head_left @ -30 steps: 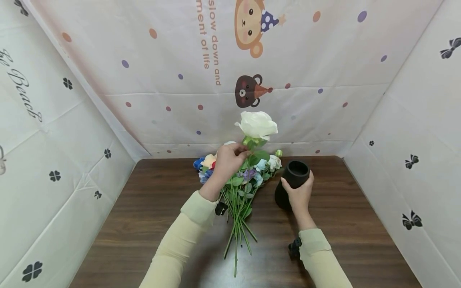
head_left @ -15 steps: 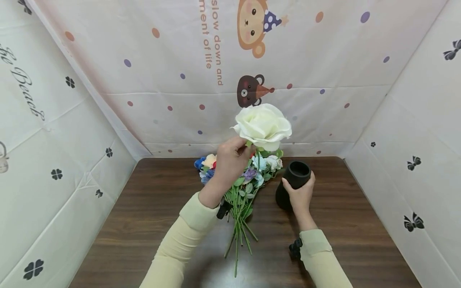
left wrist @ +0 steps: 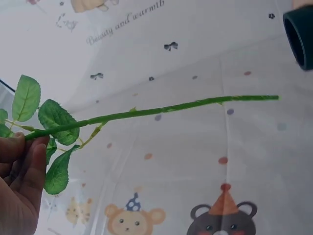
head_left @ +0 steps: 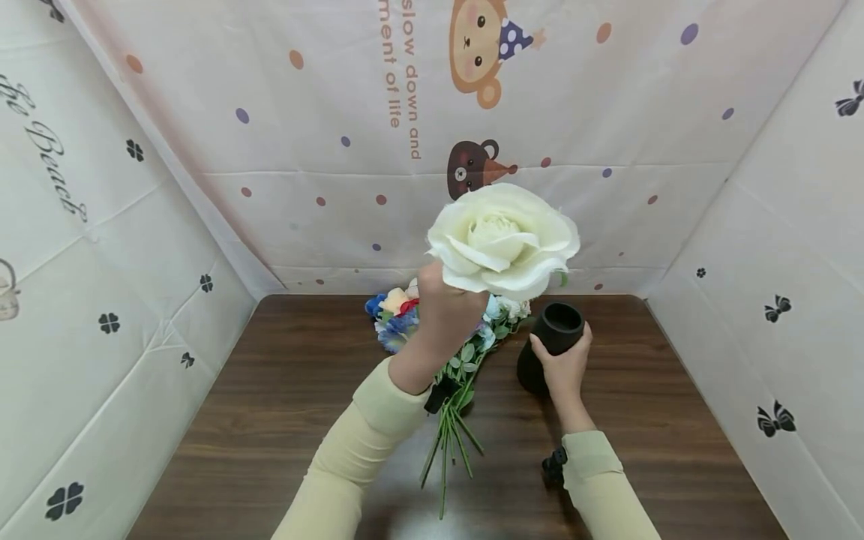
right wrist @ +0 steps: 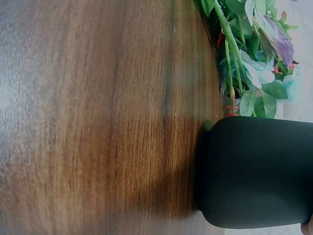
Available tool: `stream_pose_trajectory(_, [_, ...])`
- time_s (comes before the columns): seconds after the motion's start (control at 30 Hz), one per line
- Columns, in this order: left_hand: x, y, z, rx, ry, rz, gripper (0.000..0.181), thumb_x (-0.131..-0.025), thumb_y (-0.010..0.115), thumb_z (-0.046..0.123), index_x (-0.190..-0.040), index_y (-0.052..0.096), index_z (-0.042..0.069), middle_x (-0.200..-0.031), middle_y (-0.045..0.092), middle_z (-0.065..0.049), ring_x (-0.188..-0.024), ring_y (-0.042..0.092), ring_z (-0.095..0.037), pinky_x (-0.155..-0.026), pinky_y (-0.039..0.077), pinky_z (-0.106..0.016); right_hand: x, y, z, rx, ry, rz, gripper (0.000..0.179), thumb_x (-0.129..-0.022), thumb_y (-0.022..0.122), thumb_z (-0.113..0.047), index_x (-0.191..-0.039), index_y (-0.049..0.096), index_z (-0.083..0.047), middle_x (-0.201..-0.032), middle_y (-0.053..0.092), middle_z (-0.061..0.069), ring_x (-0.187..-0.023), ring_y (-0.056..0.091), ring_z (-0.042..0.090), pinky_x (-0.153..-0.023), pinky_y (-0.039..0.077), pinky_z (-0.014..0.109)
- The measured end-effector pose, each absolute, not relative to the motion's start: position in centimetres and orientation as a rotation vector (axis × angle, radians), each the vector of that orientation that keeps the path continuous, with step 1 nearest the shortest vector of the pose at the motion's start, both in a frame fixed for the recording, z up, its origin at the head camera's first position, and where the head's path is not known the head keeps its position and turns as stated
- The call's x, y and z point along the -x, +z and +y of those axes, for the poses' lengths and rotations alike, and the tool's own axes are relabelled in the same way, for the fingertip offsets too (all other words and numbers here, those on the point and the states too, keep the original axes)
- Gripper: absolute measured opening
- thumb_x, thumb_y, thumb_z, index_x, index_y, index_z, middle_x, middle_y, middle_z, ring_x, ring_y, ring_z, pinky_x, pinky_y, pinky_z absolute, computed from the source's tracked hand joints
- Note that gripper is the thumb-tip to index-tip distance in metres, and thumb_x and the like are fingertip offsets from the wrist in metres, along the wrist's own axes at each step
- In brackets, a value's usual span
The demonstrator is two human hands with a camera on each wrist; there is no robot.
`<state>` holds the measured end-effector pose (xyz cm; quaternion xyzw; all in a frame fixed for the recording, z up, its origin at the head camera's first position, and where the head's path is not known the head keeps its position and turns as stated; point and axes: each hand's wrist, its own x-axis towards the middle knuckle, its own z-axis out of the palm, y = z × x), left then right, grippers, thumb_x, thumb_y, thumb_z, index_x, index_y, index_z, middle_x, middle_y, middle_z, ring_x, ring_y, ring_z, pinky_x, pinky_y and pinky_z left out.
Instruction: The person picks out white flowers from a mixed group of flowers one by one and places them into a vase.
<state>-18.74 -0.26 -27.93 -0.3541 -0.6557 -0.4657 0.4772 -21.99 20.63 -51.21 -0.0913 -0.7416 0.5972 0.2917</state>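
My left hand (head_left: 448, 311) pinches the green stem (left wrist: 161, 110) of a large white rose (head_left: 502, 244) just under its leaves. The bloom is raised above the table and faces the head camera, covering part of the fingers. In the left wrist view the bare stem end points toward the dark rim of a vase. That black vase (head_left: 550, 349) stands upright at the right, its mouth open upward. My right hand (head_left: 565, 367) grips the vase's side, thumb on the left. The right wrist view shows the vase's lower body (right wrist: 259, 171) on the table, with only a fingertip at the edge.
A bundle of artificial flowers (head_left: 394, 319), blue, cream, red and pale, lies on the brown wooden table (head_left: 297, 405), stems toward me. In the right wrist view, flowers and leaves (right wrist: 264, 100) lie close beside the vase. Printed white cloth walls (head_left: 324, 225) enclose the table.
My left hand has lifted the white rose up from the bundle and toward the head camera, slightly to the right. My right hand and the vase have stayed in place.
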Motion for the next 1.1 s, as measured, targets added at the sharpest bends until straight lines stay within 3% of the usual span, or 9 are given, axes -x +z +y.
stream_pose_trajectory(0.13, [18.6,-28.4,0.5,0.863,-1.160,-1.657,0.015,-0.090,0.068,-0.008,-0.078,0.061,-0.003,-0.046,0.037,-0.009,-0.039,0.029,-0.017,-0.045,0.027,-0.026,21.9,-51.3,20.6,0.243,1.602,-1.979,0.095,-0.084,0.083,-0.010,-0.158,0.023,-0.002,-0.156,0.036,0.024,-0.143,0.040,0.041,-0.121,0.028,0.062])
stream_pose_trajectory(0.27, [18.6,-29.3,1.2,0.871,-1.211,-1.707,0.003,-0.091,0.069,-0.005,-0.092,0.070,-0.007,-0.049,0.046,-0.010,-0.041,0.035,-0.016,-0.048,0.031,-0.024,21.8,-51.5,20.6,0.247,1.616,-1.977,0.096,-0.084,0.083,-0.012,-0.158,0.023,-0.003,-0.156,0.036,0.023,-0.142,0.041,0.041,-0.121,0.028,0.062])
stream_pose_trajectory(0.5, [19.3,-30.8,2.2,0.909,-1.243,-1.738,0.013,-0.090,0.070,-0.006,-0.103,0.071,-0.009,-0.056,0.053,-0.012,-0.044,0.039,-0.016,-0.049,0.032,-0.020,22.2,-51.2,20.5,0.276,1.634,-1.963,0.095,-0.083,0.084,-0.014,-0.158,0.024,-0.003,-0.155,0.037,0.022,-0.143,0.041,0.039,-0.120,0.029,0.061])
stream_pose_trajectory(0.73, [19.7,-31.9,3.0,0.925,-1.256,-1.828,0.005,-0.093,0.070,0.000,-0.092,0.074,-0.003,-0.065,0.063,-0.012,-0.053,0.054,-0.017,-0.057,0.041,-0.015,22.6,-51.1,20.5,0.283,1.601,-1.949,0.098,-0.080,0.085,-0.011,-0.157,0.025,-0.003,-0.155,0.035,0.023,-0.142,0.041,0.037,-0.121,0.029,0.057])
stream_pose_trajectory(1.1, [20.2,-34.0,4.2,0.873,-1.231,-1.915,0.003,-0.089,0.073,-0.001,-0.090,0.076,-0.001,-0.067,0.068,-0.011,-0.057,0.058,-0.017,-0.061,0.039,-0.012,22.5,-51.2,20.5,0.275,1.632,-1.967,0.100,-0.083,0.084,-0.013,-0.159,0.020,-0.004,-0.159,0.030,0.023,-0.147,0.035,0.038,-0.124,0.026,0.057])
